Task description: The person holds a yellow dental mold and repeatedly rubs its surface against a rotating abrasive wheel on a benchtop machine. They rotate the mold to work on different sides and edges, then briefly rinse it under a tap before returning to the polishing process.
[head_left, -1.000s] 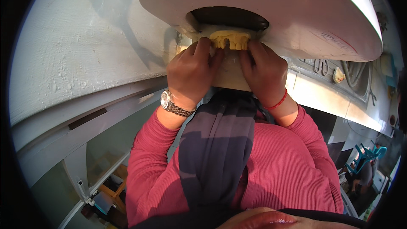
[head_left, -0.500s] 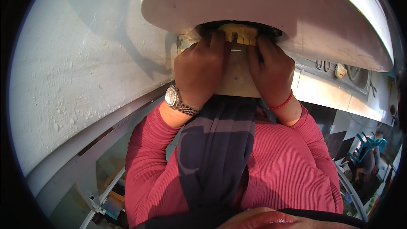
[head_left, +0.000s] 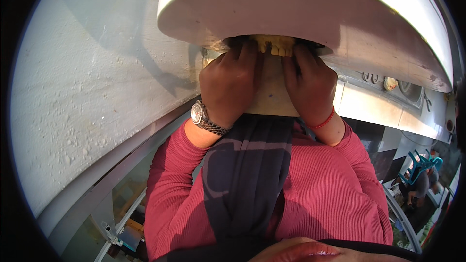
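A yellow dental cast (head_left: pixel 275 45) with a row of moulded teeth sits at the dark opening under a large white machine housing (head_left: pixel 291 7). My left hand (head_left: pixel 228 80), with a metal watch at the wrist, is closed on the cast's left side. On the opposite side my right hand (head_left: pixel 312 80), wearing a red bead bracelet, grips it with bent fingers. Some fingertips and the cast's upper back part are hidden by the housing's lower edge. Between my hands lies a pale flat ledge (head_left: pixel 270 94).
A rough white wall (head_left: pixel 97 82) rises close on the left. To the right runs a pale tiled counter (head_left: pixel 371 109) with a metal sink (head_left: pixel 412 90). Beyond it, low at the right, are a turquoise plastic chair (head_left: pixel 420 165) and a person partly in view.
The housing sits slightly lower in the picture and covers more of the cast's top. Both hands keep nearly the same place and the same hold.
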`<act>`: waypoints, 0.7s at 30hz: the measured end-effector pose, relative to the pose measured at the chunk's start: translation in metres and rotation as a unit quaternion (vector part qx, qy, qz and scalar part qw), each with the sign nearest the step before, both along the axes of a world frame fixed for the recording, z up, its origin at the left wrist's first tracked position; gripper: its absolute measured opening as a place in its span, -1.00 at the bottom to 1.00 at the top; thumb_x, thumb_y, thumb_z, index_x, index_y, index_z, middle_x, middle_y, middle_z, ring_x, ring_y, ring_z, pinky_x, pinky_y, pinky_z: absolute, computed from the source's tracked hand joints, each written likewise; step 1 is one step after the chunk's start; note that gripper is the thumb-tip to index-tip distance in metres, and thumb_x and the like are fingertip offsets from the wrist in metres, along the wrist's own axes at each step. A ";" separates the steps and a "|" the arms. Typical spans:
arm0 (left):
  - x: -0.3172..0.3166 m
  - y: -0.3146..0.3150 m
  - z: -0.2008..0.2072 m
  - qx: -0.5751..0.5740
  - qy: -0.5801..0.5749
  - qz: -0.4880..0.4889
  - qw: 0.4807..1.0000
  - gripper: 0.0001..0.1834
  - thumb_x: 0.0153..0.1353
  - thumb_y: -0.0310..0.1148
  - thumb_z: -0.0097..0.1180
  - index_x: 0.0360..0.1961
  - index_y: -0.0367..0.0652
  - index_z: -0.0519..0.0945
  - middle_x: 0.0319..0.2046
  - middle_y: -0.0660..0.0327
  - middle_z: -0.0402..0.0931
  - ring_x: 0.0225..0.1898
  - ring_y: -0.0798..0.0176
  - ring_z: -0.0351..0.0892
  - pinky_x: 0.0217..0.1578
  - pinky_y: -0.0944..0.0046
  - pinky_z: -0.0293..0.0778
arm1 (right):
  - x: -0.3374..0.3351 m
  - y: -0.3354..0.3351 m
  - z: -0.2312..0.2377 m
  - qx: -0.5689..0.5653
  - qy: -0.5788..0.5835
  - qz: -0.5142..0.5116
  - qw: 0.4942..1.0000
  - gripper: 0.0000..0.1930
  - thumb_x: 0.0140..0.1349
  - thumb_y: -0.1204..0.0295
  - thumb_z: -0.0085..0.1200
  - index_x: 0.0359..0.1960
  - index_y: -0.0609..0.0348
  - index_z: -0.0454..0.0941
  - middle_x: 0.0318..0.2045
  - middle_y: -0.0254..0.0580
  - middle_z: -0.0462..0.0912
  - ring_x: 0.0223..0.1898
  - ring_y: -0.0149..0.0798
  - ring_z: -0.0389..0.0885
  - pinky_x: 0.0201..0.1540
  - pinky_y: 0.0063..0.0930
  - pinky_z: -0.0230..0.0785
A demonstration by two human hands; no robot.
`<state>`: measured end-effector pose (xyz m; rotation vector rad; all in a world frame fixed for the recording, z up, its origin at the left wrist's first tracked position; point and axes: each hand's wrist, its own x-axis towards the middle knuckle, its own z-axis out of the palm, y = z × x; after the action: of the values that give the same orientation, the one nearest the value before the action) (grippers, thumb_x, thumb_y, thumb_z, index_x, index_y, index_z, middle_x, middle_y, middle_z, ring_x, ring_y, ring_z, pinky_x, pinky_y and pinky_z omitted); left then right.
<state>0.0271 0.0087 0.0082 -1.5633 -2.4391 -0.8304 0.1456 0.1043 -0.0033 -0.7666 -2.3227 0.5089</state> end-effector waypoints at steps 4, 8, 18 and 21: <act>0.000 0.000 0.001 -0.006 -0.010 -0.001 1.000 -0.90 0.10 -0.40 0.18 -0.38 -0.16 0.53 -0.57 0.08 0.52 -0.57 -0.02 0.54 -0.61 0.11 0.41 | 0.000 0.001 0.001 0.005 0.003 0.005 1.000 -0.90 0.09 0.50 0.18 -0.38 0.20 0.53 -0.58 -0.04 0.55 -0.64 -0.05 0.54 -0.61 -0.36 0.32; 0.000 0.001 -0.001 -0.001 -0.019 0.002 1.000 -0.90 0.11 -0.40 0.18 -0.37 -0.16 0.53 -0.56 0.08 0.52 -0.57 -0.02 0.54 -0.60 0.11 0.41 | -0.001 0.001 0.001 -0.001 0.004 0.002 1.000 -0.90 0.09 0.50 0.19 -0.39 0.20 0.53 -0.60 -0.04 0.54 -0.66 -0.06 0.54 -0.62 -0.37 0.31; 0.000 0.001 -0.001 0.015 -0.036 0.001 0.999 -0.90 0.10 -0.42 0.18 -0.37 -0.17 0.53 -0.56 0.07 0.50 -0.56 -0.05 0.53 -0.60 0.10 0.40 | 0.000 0.000 0.000 -0.007 0.010 0.004 1.000 -0.89 0.09 0.51 0.18 -0.37 0.22 0.52 -0.58 -0.05 0.54 -0.65 -0.07 0.53 -0.61 -0.39 0.31; 0.000 0.001 -0.001 0.016 -0.038 0.002 0.999 -0.90 0.09 -0.42 0.18 -0.37 -0.17 0.52 -0.56 0.07 0.50 -0.56 -0.07 0.52 -0.60 0.10 0.40 | 0.000 0.001 0.000 -0.007 0.010 0.008 1.000 -0.90 0.09 0.51 0.18 -0.38 0.22 0.52 -0.57 -0.05 0.54 -0.64 -0.06 0.53 -0.60 -0.38 0.31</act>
<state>0.0269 0.0094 0.0069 -1.5418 -2.4682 -0.9400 0.1459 0.1049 -0.0030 -0.7473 -2.3106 0.5389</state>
